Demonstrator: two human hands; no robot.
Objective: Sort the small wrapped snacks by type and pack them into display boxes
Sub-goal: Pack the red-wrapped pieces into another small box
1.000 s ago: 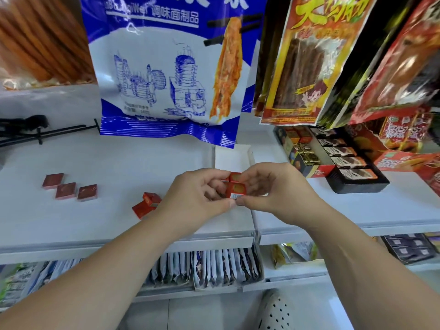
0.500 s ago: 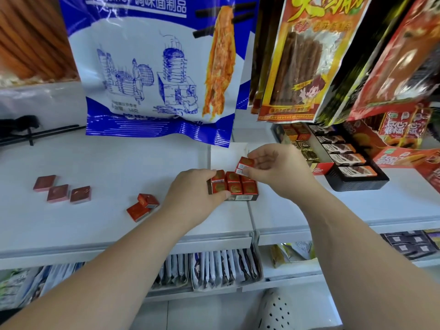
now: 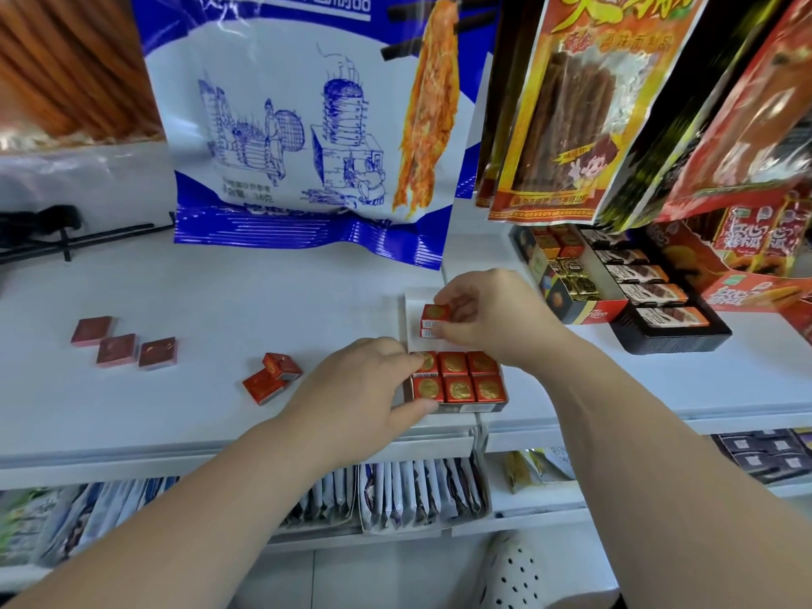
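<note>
Over on the left of the shelf (image 3: pixel 219 296), three flat squares (image 3: pixel 123 349) and some loose cubes (image 3: pixel 272 378) wait; left hand (image 3: pixel 364 397) grips the packed block (image 3: pixel 457 382) by its end, right hand (image 3: pixel 492 314) pinches a cube (image 3: pixel 435 312) just behind it. These look light, stiff and foil-slick, so I'd pinch opposite flat sides, not corners.

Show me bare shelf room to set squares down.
Bare: the shelf top between the blue bag and the loose red squares; also in front of the black tray. Crowded: the packed block the left hand grips, and the right hand pinching a square behind it.
</note>
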